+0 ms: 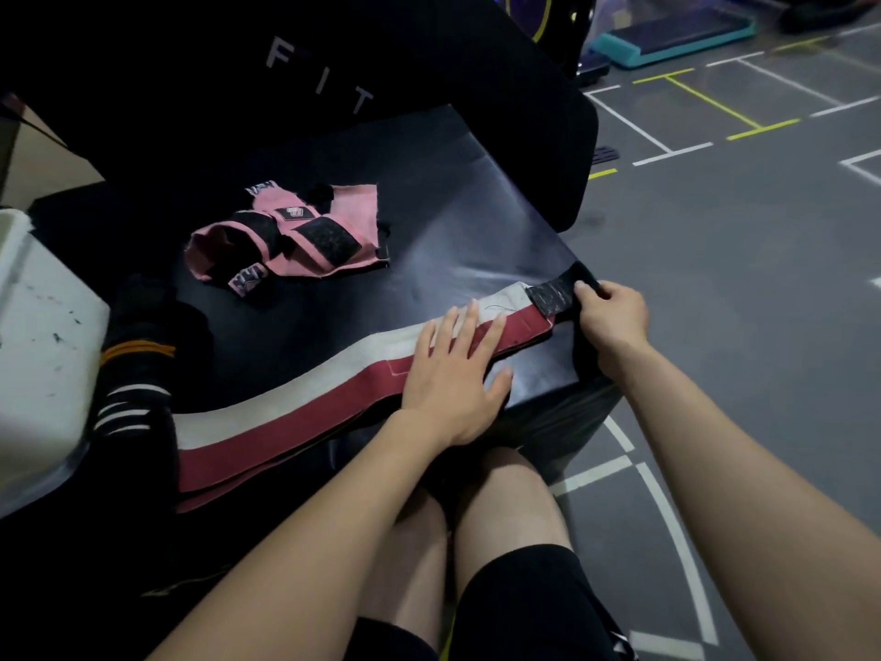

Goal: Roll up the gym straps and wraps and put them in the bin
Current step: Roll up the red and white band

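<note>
Plainly the step in hand is the flattening that comes before a roll. A long red and white wrap (305,412) lies stretched across the black padded tabletop (457,193), running from beside the dark straps (138,364) out to the tabletop's near right corner. The left hand (453,374) lies on the wrap with palm down and fingers straight and spread, pressing the cloth flat; it holds nothing. Just past that hand, at the wrap's corner end, the right hand (615,317) has its grip pinched on the black fastening tab (555,293), thumb and fingers closed on the tab's edge where it overhangs the tabletop.

Farther back from the wrap, toward the middle of the tabletop, sits a rumpled pink and black wrap (291,231), not rolled. The dark straps, with orange and white stripes, lie in a heap at the wrap's far left end, touching or nearly touching a white bin (33,336) that stands at the tabletop's left edge. What the bin holds cannot be seen.

By my reading, none of the visible pieces is rolled yet, so the task is at an early stage. The next move likely calls for folding one end over itself and turning it tightly along the wrap's length, with the flat hand steadying the cloth so the two colour bands stay aligned. Slack there would give a loose, crooked roll.
</note>
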